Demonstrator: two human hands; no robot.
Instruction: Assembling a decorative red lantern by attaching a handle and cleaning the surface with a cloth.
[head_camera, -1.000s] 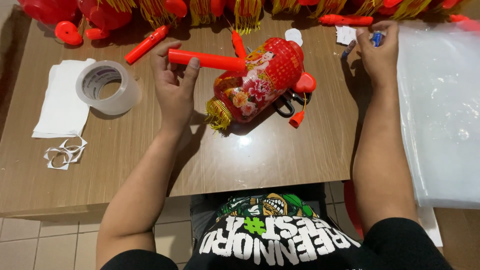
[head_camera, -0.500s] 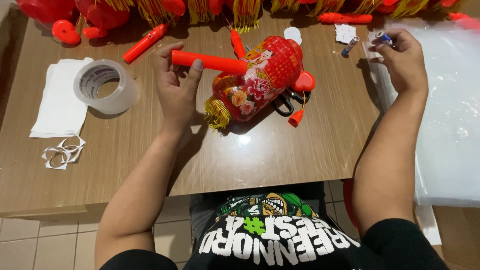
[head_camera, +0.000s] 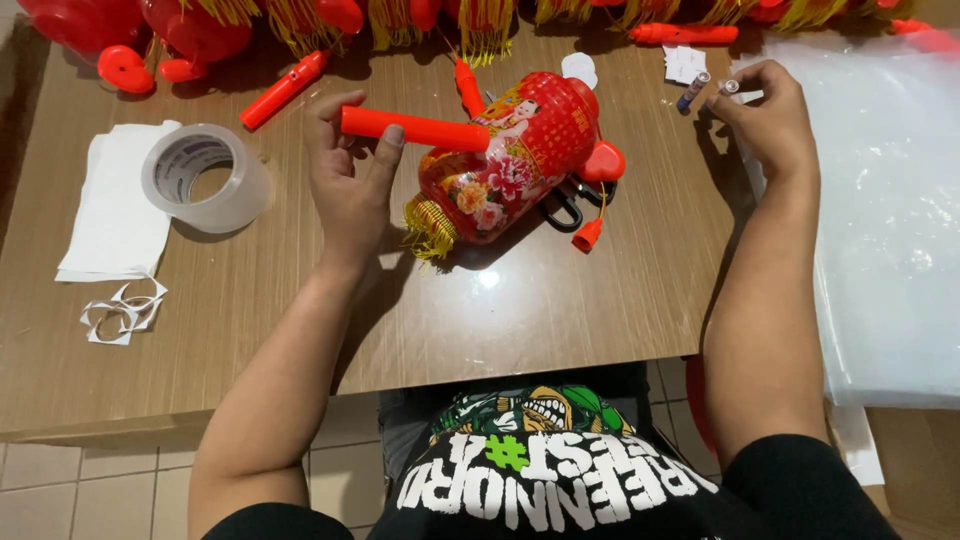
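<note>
My left hand (head_camera: 350, 180) holds a red plastic tube handle (head_camera: 415, 128) level above the wooden table (head_camera: 560, 300). The tube's far end meets a red lantern (head_camera: 510, 160) printed with flowers and a figure, lying on its side with a gold tassel fringe (head_camera: 430, 228) at its near end. My right hand (head_camera: 765, 120) rests at the table's right side, its fingertips pinching a small battery (head_camera: 728, 88). A second small battery (head_camera: 692, 92) lies just left of it.
A roll of clear tape (head_camera: 205, 178) sits on white paper sheets (head_camera: 115, 215) at the left, with paper scraps (head_camera: 125, 310) nearer me. Black scissors (head_camera: 565, 208) poke out under the lantern. More red lanterns and handles (head_camera: 285, 88) line the far edge. Clear plastic bags (head_camera: 885, 220) cover the right.
My right hand has drawn back from the far edge toward the right, now pinching a small battery. My left hand keeps the red tube in place.
</note>
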